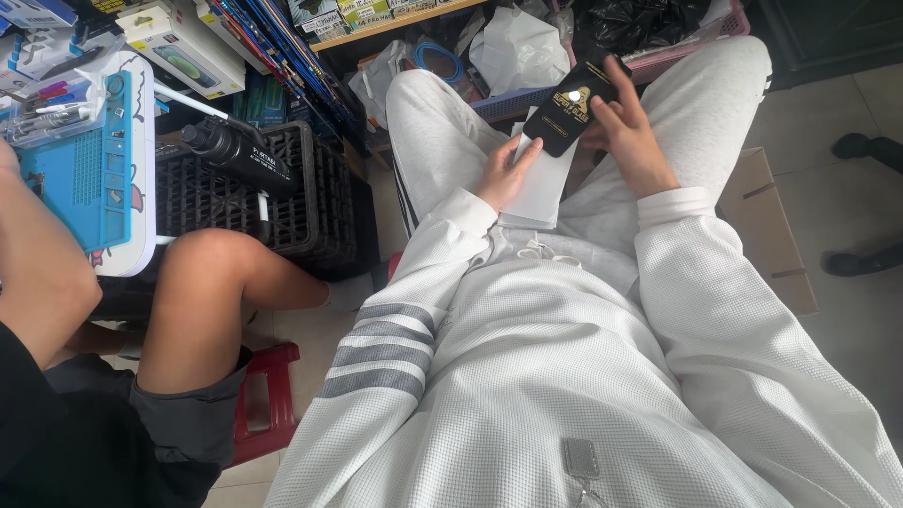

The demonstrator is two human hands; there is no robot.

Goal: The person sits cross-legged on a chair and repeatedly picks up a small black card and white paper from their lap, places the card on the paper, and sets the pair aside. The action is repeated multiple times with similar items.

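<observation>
- Hands met above the lap: the right hand (632, 127) pinched a flat black packet (570, 111) by its right edge, thumb on the printed face and fingers curled behind, so the front stayed turned up toward the wearer.
- Left hand (508, 174) lay flat with fingers spread on a stack of white sleeves (546, 188), pressing them against the thigh, apparently to keep them from sliding off; its thumb tip touched the packet's lower corner.
- Black packet sat just above and right of the left hand, overlapping the top of the white stack.
- Grey sweatpants (433, 122) formed the working surface under both hands.
- Well left of the left hand, another person's bare knee (212, 273) rose before a black crate (310, 202), near a blue work mat (85, 169).
</observation>
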